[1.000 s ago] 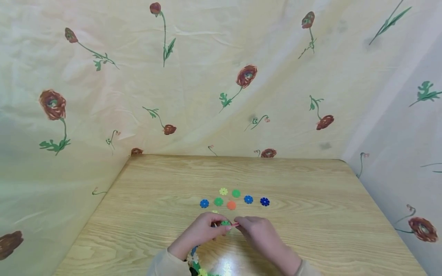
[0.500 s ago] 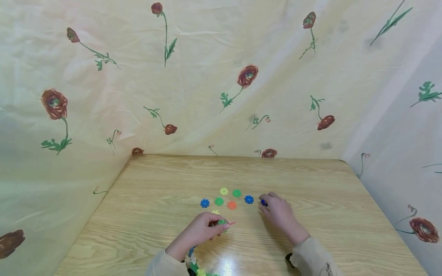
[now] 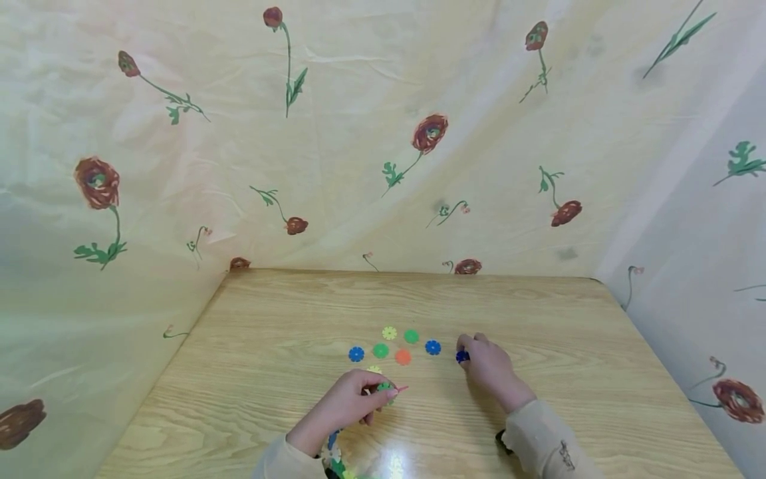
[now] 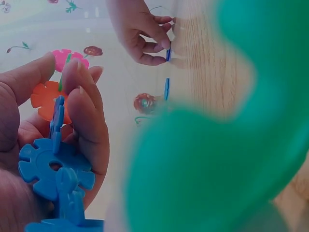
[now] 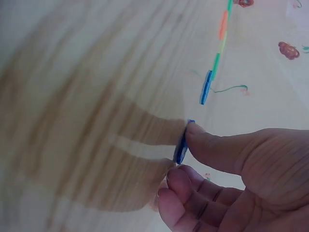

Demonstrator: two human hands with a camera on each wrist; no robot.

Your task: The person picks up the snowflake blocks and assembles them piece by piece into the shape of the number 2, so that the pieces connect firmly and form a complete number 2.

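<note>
My left hand (image 3: 353, 398) holds a chain of interlocking snowflake discs in the air. Its end shows a pink disc (image 4: 79, 60), slotted to a thin green disc (image 4: 61, 86), then an orange disc (image 4: 42, 99) and blue discs (image 4: 41, 162) in the left wrist view. Thumb and index finger pinch near the pink end. Over at the right, my right hand (image 3: 491, 369) has thumb and fingertips at opposite edges of a dark blue disc (image 5: 181, 145) at the table surface. A large blurred green piece (image 4: 203, 169) covers much of the left wrist view.
Loose discs lie on the wooden table (image 3: 287, 319): blue (image 3: 433, 347), orange (image 3: 403, 357), green (image 3: 380, 350), yellow (image 3: 389, 332) and others. More of the chain (image 3: 335, 459) trails by the left sleeve. Flowered cloth (image 3: 335, 133) encloses the table's back and sides.
My right hand has left the pink disc and moved right to the dark blue disc, which has shifted slightly toward me. The left hand stays in place with the chain.
</note>
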